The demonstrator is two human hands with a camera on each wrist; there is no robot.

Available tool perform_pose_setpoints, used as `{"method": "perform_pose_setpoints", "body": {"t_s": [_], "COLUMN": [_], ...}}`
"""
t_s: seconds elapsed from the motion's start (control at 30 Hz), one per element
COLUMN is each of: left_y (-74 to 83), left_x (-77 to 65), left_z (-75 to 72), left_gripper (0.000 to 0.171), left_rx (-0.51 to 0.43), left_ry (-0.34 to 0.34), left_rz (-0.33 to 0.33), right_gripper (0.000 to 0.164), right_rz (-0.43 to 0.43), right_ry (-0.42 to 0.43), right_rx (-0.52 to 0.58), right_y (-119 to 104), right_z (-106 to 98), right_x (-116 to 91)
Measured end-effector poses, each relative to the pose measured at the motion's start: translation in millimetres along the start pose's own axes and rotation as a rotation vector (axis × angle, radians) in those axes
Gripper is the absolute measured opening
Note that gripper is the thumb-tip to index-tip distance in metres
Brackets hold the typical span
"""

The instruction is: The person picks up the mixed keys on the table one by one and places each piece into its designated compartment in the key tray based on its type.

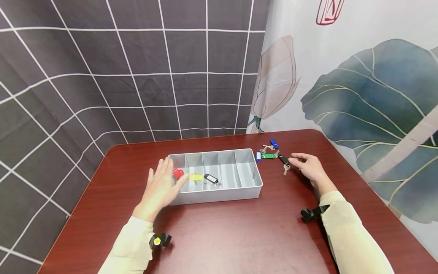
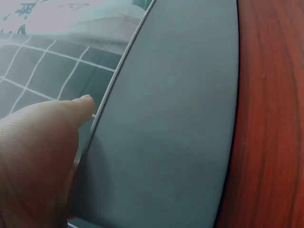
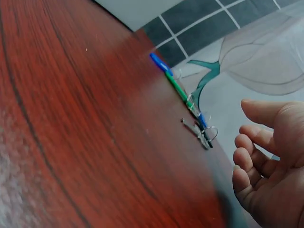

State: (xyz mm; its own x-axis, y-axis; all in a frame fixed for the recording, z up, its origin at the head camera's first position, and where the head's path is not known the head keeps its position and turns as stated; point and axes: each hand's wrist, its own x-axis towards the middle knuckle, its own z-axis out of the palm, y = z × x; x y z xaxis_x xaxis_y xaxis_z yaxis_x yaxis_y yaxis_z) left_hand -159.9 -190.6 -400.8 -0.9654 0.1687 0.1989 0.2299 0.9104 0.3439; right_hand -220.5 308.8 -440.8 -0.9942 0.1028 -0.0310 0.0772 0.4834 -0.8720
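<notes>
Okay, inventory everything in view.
Table: one, reddish, foreground
Tray: one, grey, on table
Red tag: count unclear, red, leftmost compartment
Yellow tag: one, yellow, second compartment
Black tag: one, black, middle compartment
Blue tags: two, blue, right of tray
Green tag: one, green, right of tray
Loose black tag: one, black, right of tray
Keys: several, silvery, among loose tags
Grid curtain: one, charcoal, behind table
Flower curtain: one, white, right
Wrist cameras: two, black, on cuffs
Sleeves: two, cream, on forearms
Left hand: one, tray's left end
Right hand: one, near loose black tag

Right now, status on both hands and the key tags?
Left hand at left end of tray. Right hand empty, near loose black key tag. No obstruction visible.
</notes>
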Motion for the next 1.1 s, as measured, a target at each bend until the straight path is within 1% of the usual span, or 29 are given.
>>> {"method": "perform_pose_setpoints", "body": {"t_s": [0.13, 0.3, 0.47, 0.63, 0.73, 0.97, 1.1], "left_y": [3.5, 3.9, 3.9, 4.3, 4.8, 5.0, 4.8], "left_x": [-0.9, -1.9, -1.3, 0.4, 0.7, 0.9, 0.7], "left_z": [3.2, 6.7, 8.9, 10.0, 9.7, 10.3, 10.9], "left_gripper": [0.093, 0.097, 0.097, 0.095, 0.094, 0.093, 0.093], "left_rx": [0.014, 0.017, 0.007, 0.009, 0.015, 0.017, 0.015], "left_ry": [-0.033, -0.062, -0.073, -0.07, -0.066, -0.053, -0.059], "left_rz": [0.002, -0.008, -0.019, -0.029, -0.027, -0.023, -0.024], "right_gripper": [0.062, 0.065, 0.066, 0.067, 0.065, 0.06, 0.061], "right_rz": [0.0, 0.033, 0.071, 0.082, 0.084, 0.055, 0.061], "right_ry": [0.032, 0.045, 0.04, 0.027, 0.025, 0.043, 0.043], "right_rx": [-0.004, -0.015, -0.022, -0.026, -0.036, -0.149, -0.176], "right_y": [4.1, 5.1, 2.8, 2.0, 1.1, 3.5, 5.6], "right_z": [1.7, 3.6, 4.0, 3.8, 4.2, 6.8, 8.7], "right_x": [4.0, 7.1, 9.9, 13.4, 14.3, 17.9, 19.2]}}
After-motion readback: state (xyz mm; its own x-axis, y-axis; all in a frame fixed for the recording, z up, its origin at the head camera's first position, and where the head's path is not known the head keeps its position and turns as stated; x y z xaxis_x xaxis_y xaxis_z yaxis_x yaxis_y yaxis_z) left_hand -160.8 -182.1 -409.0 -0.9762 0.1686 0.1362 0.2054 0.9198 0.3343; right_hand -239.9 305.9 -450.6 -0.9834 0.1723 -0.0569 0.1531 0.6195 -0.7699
